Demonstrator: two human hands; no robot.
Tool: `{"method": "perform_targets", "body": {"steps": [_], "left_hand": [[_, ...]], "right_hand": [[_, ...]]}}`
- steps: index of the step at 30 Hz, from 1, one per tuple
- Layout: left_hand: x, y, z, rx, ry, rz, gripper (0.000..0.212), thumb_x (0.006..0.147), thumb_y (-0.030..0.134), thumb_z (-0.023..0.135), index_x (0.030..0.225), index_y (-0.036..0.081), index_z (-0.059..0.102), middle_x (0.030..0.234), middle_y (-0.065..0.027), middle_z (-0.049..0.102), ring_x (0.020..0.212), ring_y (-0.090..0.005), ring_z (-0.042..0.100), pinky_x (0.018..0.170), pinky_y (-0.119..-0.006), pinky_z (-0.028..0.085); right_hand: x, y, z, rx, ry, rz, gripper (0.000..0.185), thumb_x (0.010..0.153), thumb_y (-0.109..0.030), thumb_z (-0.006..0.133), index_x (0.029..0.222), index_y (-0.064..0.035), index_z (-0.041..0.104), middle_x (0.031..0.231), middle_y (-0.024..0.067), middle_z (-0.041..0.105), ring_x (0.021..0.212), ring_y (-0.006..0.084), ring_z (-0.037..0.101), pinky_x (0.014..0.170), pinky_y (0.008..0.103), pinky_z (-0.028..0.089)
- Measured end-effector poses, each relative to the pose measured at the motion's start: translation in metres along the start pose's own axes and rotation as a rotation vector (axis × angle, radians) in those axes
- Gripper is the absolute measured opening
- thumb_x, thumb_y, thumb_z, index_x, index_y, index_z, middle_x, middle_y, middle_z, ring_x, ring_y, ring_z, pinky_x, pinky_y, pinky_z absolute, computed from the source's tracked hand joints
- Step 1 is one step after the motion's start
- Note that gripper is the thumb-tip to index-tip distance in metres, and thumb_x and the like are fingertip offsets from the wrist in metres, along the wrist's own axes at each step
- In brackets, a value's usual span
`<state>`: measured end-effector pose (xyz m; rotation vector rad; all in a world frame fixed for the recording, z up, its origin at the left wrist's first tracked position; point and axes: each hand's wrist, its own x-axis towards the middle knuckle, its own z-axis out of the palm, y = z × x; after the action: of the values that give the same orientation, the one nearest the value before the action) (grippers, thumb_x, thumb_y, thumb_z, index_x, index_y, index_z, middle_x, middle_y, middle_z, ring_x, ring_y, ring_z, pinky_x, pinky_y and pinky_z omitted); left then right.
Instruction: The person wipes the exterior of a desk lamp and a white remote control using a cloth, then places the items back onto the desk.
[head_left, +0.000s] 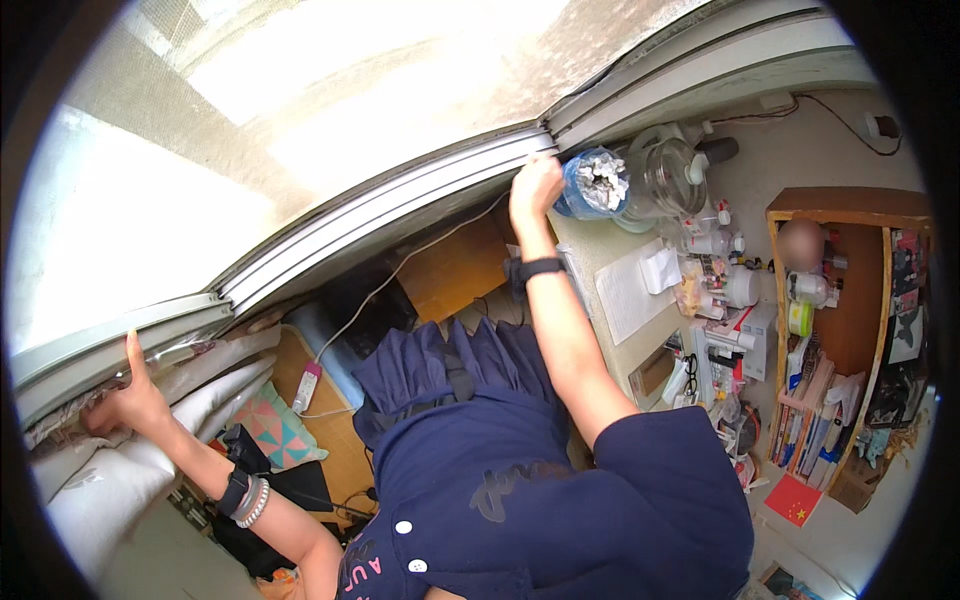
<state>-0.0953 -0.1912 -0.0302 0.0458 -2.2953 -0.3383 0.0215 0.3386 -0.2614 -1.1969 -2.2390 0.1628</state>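
A large sliding window with an aluminium track (390, 195) runs diagonally across the view. My left hand (131, 405) is at the lower left, its thumb raised against the window frame (150, 330). Its other fingers are blurred and reach to the gathered light curtain (127, 480); whether they grip it is hidden. At the track's upper right end is my right hand (537, 184), fingers curled in at the frame. What lies inside them does not show. Just right of that hand stands a blue container (574, 206) with crumpled foil (602, 180) in its mouth.
A glass jar (675, 176) and several bottles crowd the desk (592, 262), beside paper sheets (634, 289). Below the sill, a white cable leads to a power strip (307, 388). A patterned cushion (277, 431) lies near the curtain. A wooden bookshelf (847, 202) is at right.
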Motion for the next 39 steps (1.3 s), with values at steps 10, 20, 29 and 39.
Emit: {"method": "perform_targets", "body": {"steps": [10,20,29,39], "left_hand": [[0.003,-0.043,0.008,0.176,0.0,0.04,0.103,0.064,0.037,0.093,0.117,-0.02,0.026,0.113,-0.0267,0.047,0.098,-0.028,0.051,0.084,-0.036,0.048],[-0.002,-0.043,0.011,-0.06,-0.012,-0.005,0.117,0.063,0.041,0.093,0.128,-0.017,0.015,0.126,-0.0278,0.026,0.119,-0.034,0.029,0.105,-0.044,0.031],[-0.002,-0.037,0.014,-0.01,-0.047,-0.153,0.12,0.058,0.045,0.094,0.132,-0.01,0.017,0.126,-0.0361,0.028,0.117,-0.0406,0.029,0.1,-0.053,0.03],[-0.003,-0.042,0.015,0.149,-0.112,-0.144,0.119,0.063,0.059,0.086,0.127,-0.019,0.022,0.119,-0.034,0.037,0.113,-0.0406,0.039,0.093,-0.055,0.039]], "right_hand": [[0.001,-0.014,-0.009,0.137,-0.037,0.022,0.007,0.082,-0.006,0.063,0.086,-0.0013,0.068,0.087,0.0191,0.066,0.081,0.0379,0.064,0.074,0.0464,0.05],[-0.17,-0.17,-0.035,0.491,-0.363,-0.407,0.008,0.085,-0.005,0.058,0.086,0.001,0.063,0.085,0.019,0.063,0.083,0.0369,0.062,0.077,0.0439,0.05],[-0.275,-0.288,-0.037,0.646,-0.564,-0.607,0.006,0.073,0.001,0.059,0.077,0.0007,0.063,0.077,0.0208,0.061,0.076,0.0379,0.063,0.07,0.0443,0.054],[-0.211,-0.222,-0.089,0.995,-0.834,-0.285,0.014,0.078,-0.013,0.074,0.086,-0.0021,0.072,0.077,0.0128,0.071,0.071,0.0209,0.071,0.067,0.0324,0.055]]}}
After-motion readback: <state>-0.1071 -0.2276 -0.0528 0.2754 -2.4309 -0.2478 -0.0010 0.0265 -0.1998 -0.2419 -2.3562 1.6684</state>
